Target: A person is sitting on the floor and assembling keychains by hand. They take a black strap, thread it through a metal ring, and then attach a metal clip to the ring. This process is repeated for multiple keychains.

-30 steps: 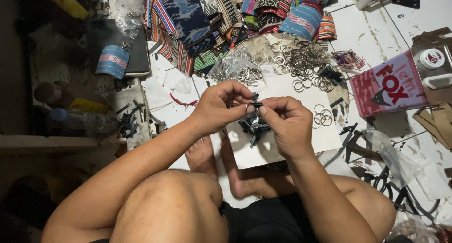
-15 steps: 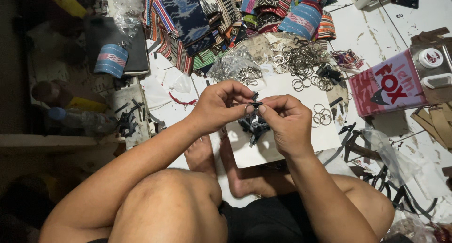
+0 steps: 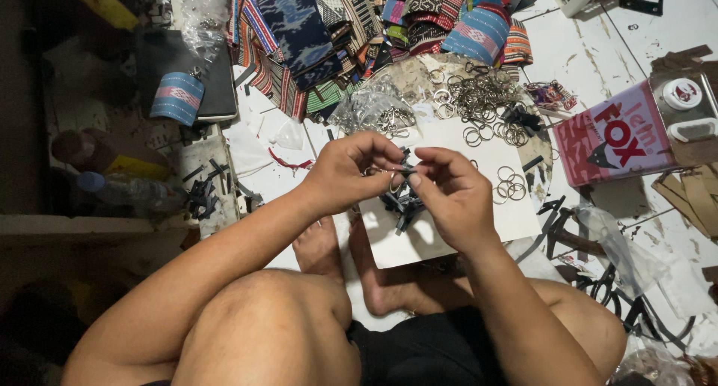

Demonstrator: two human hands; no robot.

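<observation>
Seated on a white floor [image 3: 598, 49] before a heap of striped woven pouches [image 3: 359, 27] and loose metal key rings [image 3: 479, 102], a person's left hand [image 3: 351, 173] and right hand [image 3: 452, 195] each pinch one small black strap with a ring [image 3: 400, 173], held above a white card [image 3: 449, 229].

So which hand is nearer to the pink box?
Right. The right hand works over the white sheet, just left of the pink box in the picture; the left hand sits farther away, beyond the right.
</observation>
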